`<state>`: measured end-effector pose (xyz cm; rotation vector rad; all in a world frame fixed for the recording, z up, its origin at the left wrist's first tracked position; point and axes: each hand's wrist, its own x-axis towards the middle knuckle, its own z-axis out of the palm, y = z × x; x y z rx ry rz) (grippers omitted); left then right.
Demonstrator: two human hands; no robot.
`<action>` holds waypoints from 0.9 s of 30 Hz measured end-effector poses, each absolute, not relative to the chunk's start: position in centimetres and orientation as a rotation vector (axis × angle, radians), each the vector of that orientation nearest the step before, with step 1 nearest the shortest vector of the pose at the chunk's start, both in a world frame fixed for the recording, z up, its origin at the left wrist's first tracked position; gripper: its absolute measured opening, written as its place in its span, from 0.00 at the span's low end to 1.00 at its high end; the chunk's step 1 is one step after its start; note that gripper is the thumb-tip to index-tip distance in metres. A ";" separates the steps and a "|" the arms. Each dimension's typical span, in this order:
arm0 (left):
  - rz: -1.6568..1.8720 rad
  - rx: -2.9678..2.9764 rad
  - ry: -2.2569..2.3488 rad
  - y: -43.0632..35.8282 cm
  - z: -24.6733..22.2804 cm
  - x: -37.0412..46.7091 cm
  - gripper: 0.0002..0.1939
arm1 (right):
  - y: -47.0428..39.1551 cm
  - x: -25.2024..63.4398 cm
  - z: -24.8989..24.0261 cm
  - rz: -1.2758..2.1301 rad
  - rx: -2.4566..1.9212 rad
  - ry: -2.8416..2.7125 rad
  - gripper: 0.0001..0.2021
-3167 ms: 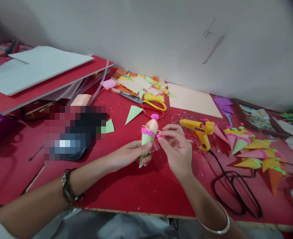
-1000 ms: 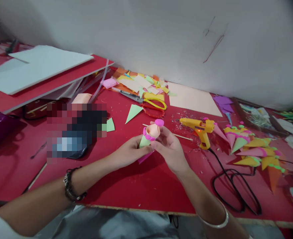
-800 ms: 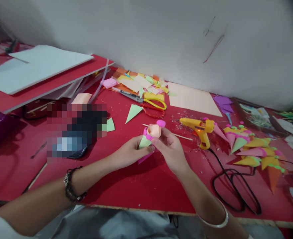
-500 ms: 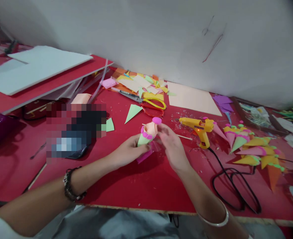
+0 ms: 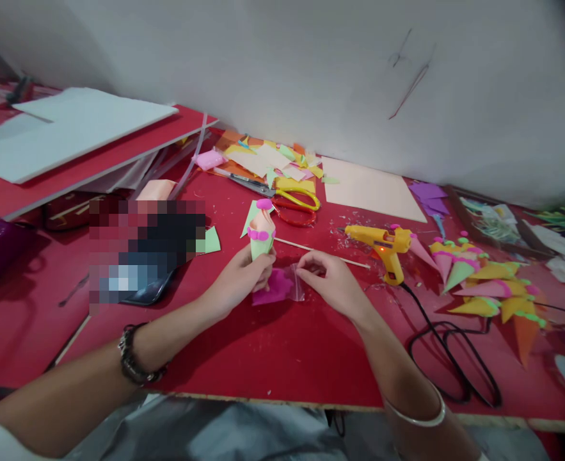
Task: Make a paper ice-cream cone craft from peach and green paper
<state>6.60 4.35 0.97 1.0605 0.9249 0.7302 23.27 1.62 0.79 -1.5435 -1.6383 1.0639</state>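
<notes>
My left hand [image 5: 246, 278] grips a paper cone ice cream [image 5: 262, 240], held upright. Its pale green cone has pink blobs around the rim, peach foam above and a pink blob on top. Under that hand lies a small clear zip bag [image 5: 277, 286] with bright pink bits inside. The fingertips of my right hand [image 5: 327, 275] are pinched at the bag's open end. A thin wooden stick [image 5: 323, 252] lies just beyond that hand. To the right, a yellow glue gun [image 5: 382, 246] rests on the table with its orange light lit.
Scissors [image 5: 292, 202] and paper scraps [image 5: 272, 160] lie at the back, beside a peach sheet [image 5: 368, 189]. Several finished paper cones [image 5: 488, 288] are on the right, near the black cord [image 5: 455, 365]. A phone [image 5: 152, 291] lies to the left. A wall [image 5: 282, 77] stands behind.
The paper cone has moved left and now stands more upright in my left hand. My right hand has dropped from beside its top to the bag's edge, fingers closing.
</notes>
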 end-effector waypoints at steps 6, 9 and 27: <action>0.749 1.137 0.959 4.4 0.7 6.4 0.05 | 1.3 24.6 1.3 1.240 -1.521 -1.744 0.04; 0.745 1.143 0.967 4.4 0.7 6.5 0.05 | 1.2 24.8 1.1 1.224 -1.539 -1.855 0.02; 0.817 1.250 1.014 4.3 0.6 6.3 0.08 | 1.2 22.5 0.4 1.042 -1.477 -1.743 0.07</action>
